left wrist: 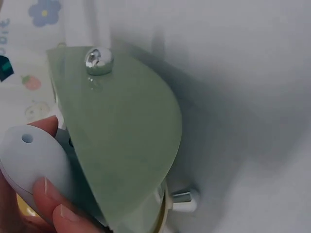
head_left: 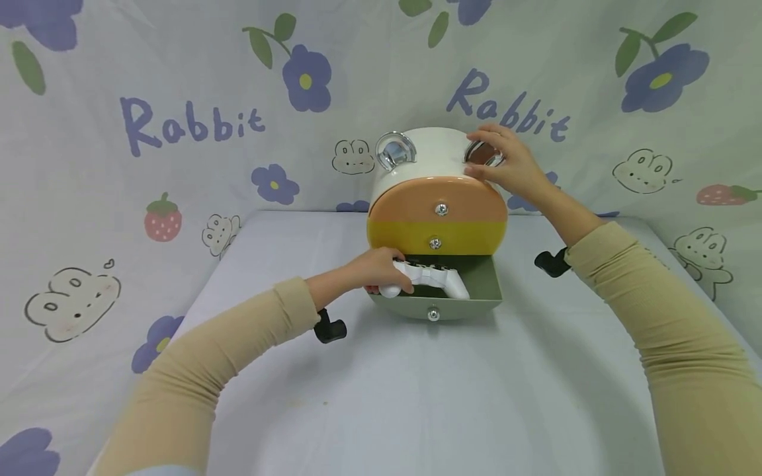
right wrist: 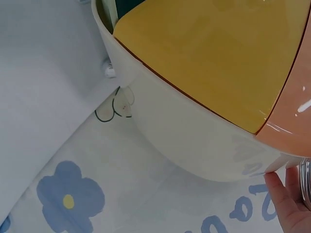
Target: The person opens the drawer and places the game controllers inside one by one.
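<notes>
A small rounded cabinet (head_left: 437, 149) with a white shell stands at the back of the table. Its bottom green drawer (head_left: 411, 306) is pulled out; the orange drawer (head_left: 405, 201) and yellow drawer (head_left: 393, 235) are closed. My left hand (head_left: 376, 268) grips one end of a white game controller (head_left: 434, 276) at the green drawer's opening. In the left wrist view, fingers and thumb wrap the controller's rounded handle (left wrist: 36, 155). Up on the cabinet's top right, my right hand (head_left: 506, 162) holds around a silver ear-shaped ornament (head_left: 482, 153), fingertips against the white shell.
A matching silver ear (head_left: 395, 151) sits on the cabinet's top left. Each drawer has a round silver knob (head_left: 433, 314). The white tablecloth (head_left: 428, 396) stretches in front, and a patterned curtain (head_left: 196, 73) hangs right behind the cabinet.
</notes>
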